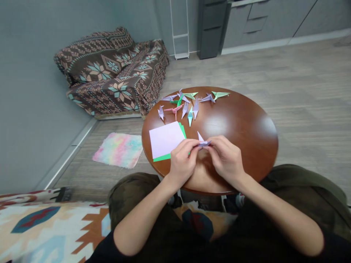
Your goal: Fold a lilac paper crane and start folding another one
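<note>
Between my two hands is a small lavender paper crane, one pointed end sticking up and away from me. My left hand pinches its left side, fingers pressed together. On the other side, my right hand grips it between thumb and fingers. Parts of the paper are hidden behind the fingertips. Left of my left hand lies a stack of square paper, a lavender sheet on top of green sheets. Beyond it, several folded cranes are grouped, among them a pink crane and a light blue crane.
The oval brown wooden table stands before my knees. Past its far left edge is a sofa under a patterned cover. A pastel rug lies on the floor at left. Grey cabinets line the far wall.
</note>
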Motion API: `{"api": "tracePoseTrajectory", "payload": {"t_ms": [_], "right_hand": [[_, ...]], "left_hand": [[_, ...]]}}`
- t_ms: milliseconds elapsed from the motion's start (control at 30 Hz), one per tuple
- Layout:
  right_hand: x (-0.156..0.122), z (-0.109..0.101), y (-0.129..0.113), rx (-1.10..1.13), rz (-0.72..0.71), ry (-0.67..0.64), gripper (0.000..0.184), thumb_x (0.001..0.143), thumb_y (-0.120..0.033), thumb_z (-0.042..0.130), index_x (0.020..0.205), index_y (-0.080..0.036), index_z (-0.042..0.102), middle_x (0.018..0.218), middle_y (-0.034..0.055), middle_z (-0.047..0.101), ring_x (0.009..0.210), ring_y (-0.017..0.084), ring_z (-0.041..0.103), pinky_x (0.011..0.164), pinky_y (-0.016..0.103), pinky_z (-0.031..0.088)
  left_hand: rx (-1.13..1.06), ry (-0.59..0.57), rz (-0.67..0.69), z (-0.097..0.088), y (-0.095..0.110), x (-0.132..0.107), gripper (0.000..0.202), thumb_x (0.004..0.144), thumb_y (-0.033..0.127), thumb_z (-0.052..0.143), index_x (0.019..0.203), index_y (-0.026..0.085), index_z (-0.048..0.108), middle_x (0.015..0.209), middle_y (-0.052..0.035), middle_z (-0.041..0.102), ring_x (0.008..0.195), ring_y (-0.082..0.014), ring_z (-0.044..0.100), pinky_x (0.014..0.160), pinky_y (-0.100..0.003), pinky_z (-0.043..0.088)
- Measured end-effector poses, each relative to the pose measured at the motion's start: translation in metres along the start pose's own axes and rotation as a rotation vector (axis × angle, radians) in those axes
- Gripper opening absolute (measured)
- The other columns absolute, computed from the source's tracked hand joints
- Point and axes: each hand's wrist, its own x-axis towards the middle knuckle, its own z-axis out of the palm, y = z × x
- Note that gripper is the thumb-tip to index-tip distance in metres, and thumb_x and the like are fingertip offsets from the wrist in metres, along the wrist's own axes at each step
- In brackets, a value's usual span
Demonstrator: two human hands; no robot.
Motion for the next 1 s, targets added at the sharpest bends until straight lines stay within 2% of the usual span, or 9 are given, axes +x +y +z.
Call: {"api": "tracePoseTrajectory", "payload": {"t_ms": [167,400,533,633,733,833,900,1000], "right_hand": [[0.000,0.000,-0.001,-0.014,-0.018,-0.001,0.016,0.099,-0.012,0.057,0.097,-0.024,0.067,0.088,0.0072,0.073,0.080,0.022,0.069,0.070,0.034,0.057],[-0.001,-0.002,0.001,0.013,0.000,-0.026,0.014,0.100,-0.012,0.058,0.099,-0.023,0.068,0.091,0.0087,0.074,0.083,0.022,0.070,0.075,0.035,0.057],[0.000,-0.002,0.002,0.000,-0.005,-0.047,0.013,0.101,-0.012,0.056,0.097,-0.022,0.065,0.092,0.0091,0.072,0.083,0.022,0.067,0.075,0.036,0.055],[0.002,-0.005,0.001,0.004,0.004,-0.083,0.014,0.101,-0.012,0.055,0.092,-0.021,0.060,0.089,0.0087,0.068,0.083,0.023,0.063,0.074,0.037,0.052],[0.004,-0.009,0.001,0.033,0.030,-0.149,0.016,0.100,-0.011,0.054,0.089,-0.021,0.058,0.087,0.0078,0.065,0.083,0.023,0.059,0.074,0.037,0.048],[0.007,-0.011,0.002,0.126,0.148,-0.222,0.015,0.099,-0.018,0.058,0.085,-0.021,0.059,0.083,0.0052,0.063,0.080,0.022,0.057,0.074,0.036,0.046],[0.009,-0.011,0.004,0.300,0.326,-0.274,0.013,0.098,-0.027,0.064,0.086,-0.020,0.063,0.082,0.0038,0.065,0.077,0.020,0.060,0.072,0.034,0.047],[0.008,-0.007,0.007,0.554,0.598,-0.315,0.023,0.092,-0.041,0.073,0.087,-0.019,0.069,0.079,0.0024,0.069,0.070,0.018,0.062,0.068,0.032,0.049]], "left_hand": [[0.005,0.003,-0.058,-0.001,-0.001,0.001,0.011,0.097,0.013,0.066,0.102,0.019,0.074,0.095,-0.0041,0.079,0.088,-0.0159,0.075,0.083,-0.027,0.058],[-0.019,-0.016,-0.039,-0.003,-0.005,0.003,0.009,0.096,0.014,0.067,0.097,0.019,0.074,0.093,-0.0036,0.078,0.086,-0.0159,0.073,0.082,-0.028,0.057],[-0.034,-0.022,-0.042,-0.004,-0.003,0.005,0.008,0.093,0.012,0.070,0.092,0.019,0.073,0.088,-0.0018,0.072,0.081,-0.0142,0.068,0.077,-0.027,0.054],[-0.056,-0.063,-0.085,-0.006,0.001,0.008,0.006,0.091,0.013,0.071,0.090,0.019,0.071,0.086,-0.0016,0.065,0.081,-0.0146,0.064,0.074,-0.026,0.051],[-0.125,-0.142,-0.158,-0.008,0.002,0.011,0.007,0.092,0.019,0.072,0.086,0.019,0.068,0.087,-0.0023,0.066,0.083,-0.0155,0.062,0.076,-0.027,0.049],[-0.226,-0.186,-0.264,-0.008,0.001,0.012,0.012,0.092,0.021,0.071,0.082,0.018,0.065,0.084,-0.0017,0.065,0.079,-0.0144,0.059,0.075,-0.027,0.047],[-0.293,-0.192,-0.338,-0.007,-0.002,0.011,0.013,0.092,0.022,0.071,0.081,0.017,0.065,0.083,-0.0012,0.064,0.077,-0.0139,0.058,0.075,-0.027,0.047],[-0.340,-0.184,-0.418,-0.004,-0.005,0.009,0.013,0.090,0.024,0.071,0.081,0.017,0.066,0.080,-0.0009,0.063,0.077,-0.0141,0.058,0.075,-0.027,0.046]]}}
